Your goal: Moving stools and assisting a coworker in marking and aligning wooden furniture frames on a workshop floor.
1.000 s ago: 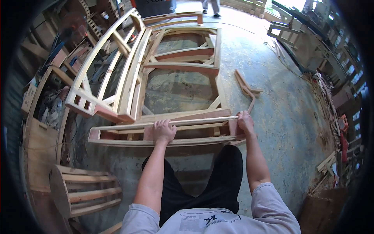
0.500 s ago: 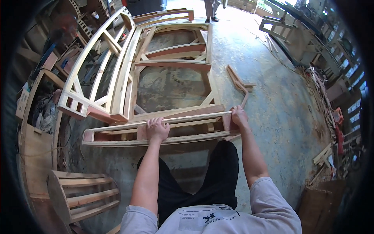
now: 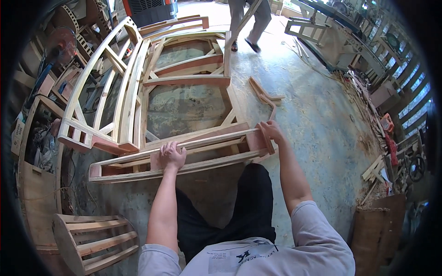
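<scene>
Narrow wooden frame [image 3: 212, 163]: positioned crosswise ahead of the knees, directly beneath the left grip [image 3: 171, 156] and inboard of the right grip [image 3: 270, 131]. Its right end sits farther from the body than its left end; the support beneath it cannot be determined.

Left grip: palm down, partly closed, fingers curled over the far rail, thumb extended to the right; grasping the frame left of its midpoint. Right grip: closed around the far corner at the right end; exact finger contact is partly hidden.

Adjacent items: large wooden frame [image 3: 186, 81] just beyond, on the floor [image 3: 313, 138]; angled wooden pieces [image 3: 264, 95] beyond the right grip; slatted wooden frame [image 3: 105, 244] at lower left.
</scene>
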Demonstrator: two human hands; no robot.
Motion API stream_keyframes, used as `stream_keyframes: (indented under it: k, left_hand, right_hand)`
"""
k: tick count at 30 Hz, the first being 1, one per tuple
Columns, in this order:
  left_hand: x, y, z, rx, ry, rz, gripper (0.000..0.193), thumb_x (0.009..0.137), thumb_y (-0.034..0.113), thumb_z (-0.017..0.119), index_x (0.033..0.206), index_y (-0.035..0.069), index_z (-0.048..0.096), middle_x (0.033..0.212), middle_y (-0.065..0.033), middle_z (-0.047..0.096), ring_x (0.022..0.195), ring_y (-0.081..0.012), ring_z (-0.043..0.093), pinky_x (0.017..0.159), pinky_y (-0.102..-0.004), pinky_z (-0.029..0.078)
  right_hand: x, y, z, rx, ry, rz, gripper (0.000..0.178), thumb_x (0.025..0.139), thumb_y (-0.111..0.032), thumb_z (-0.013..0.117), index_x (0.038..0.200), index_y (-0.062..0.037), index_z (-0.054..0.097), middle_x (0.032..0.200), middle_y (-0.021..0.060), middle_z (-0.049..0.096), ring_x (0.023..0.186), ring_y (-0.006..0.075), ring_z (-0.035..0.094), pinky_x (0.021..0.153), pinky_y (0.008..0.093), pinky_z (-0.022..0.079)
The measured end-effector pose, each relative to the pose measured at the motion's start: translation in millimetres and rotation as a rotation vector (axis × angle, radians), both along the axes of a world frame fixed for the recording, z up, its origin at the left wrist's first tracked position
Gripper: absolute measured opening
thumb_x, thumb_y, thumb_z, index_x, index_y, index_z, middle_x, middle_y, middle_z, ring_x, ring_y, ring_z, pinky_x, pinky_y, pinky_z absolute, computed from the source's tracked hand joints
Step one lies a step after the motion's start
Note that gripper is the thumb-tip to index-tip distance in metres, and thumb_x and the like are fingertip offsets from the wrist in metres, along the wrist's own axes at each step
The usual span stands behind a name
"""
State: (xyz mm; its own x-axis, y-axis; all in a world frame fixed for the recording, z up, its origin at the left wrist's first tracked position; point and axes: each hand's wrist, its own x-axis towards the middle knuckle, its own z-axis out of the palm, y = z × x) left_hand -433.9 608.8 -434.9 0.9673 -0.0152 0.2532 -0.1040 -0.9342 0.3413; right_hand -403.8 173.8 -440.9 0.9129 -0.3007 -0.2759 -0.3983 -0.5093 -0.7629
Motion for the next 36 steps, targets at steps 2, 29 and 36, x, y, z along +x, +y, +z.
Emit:
stream_keyframes:
  k: [2, 29, 36]
  left_hand:
    - [-3, 3, -1, -0.035, -0.018, 0.013, 0.037, 0.073, 0.032, 0.060, 0.099, 0.007, 0.058, 0.104, -0.0116, 0.057, 0.106, -0.0271, 0.050, 0.098, -0.0380, 0.031]
    - [-165, 46, -17, -0.928, -0.163, 0.295, 0.016, 0.086, 0.012, 0.056, 0.096, 0.000, 0.058, 0.078, -0.0061, 0.063, 0.068, -0.0101, 0.059, 0.065, -0.0224, 0.048]
    - [-172, 44, -20, -0.959, -0.179, 0.303, 0.015, 0.086, 0.012, 0.056, 0.094, -0.001, 0.058, 0.077, -0.0060, 0.063, 0.067, -0.0102, 0.059, 0.064, -0.0227, 0.049]
  right_hand:
    - [-16, 1, 15, 0.058, 0.027, -0.041, 0.046, 0.085, -0.045, 0.053, 0.104, -0.0035, 0.057, 0.087, 0.0058, 0.058, 0.076, 0.0136, 0.055, 0.058, 0.0291, 0.044]
    - [-121, -2, -1, 0.642, -0.056, -0.219, 0.028, 0.089, -0.035, 0.052, 0.103, -0.0113, 0.058, 0.090, -0.0001, 0.062, 0.083, 0.0121, 0.057, 0.070, 0.0293, 0.044]
    - [-120, 0, -14, 0.700, -0.133, -0.249, 0.027, 0.089, -0.030, 0.053, 0.105, -0.0095, 0.060, 0.090, -0.0002, 0.061, 0.081, 0.0105, 0.057, 0.065, 0.0270, 0.046]
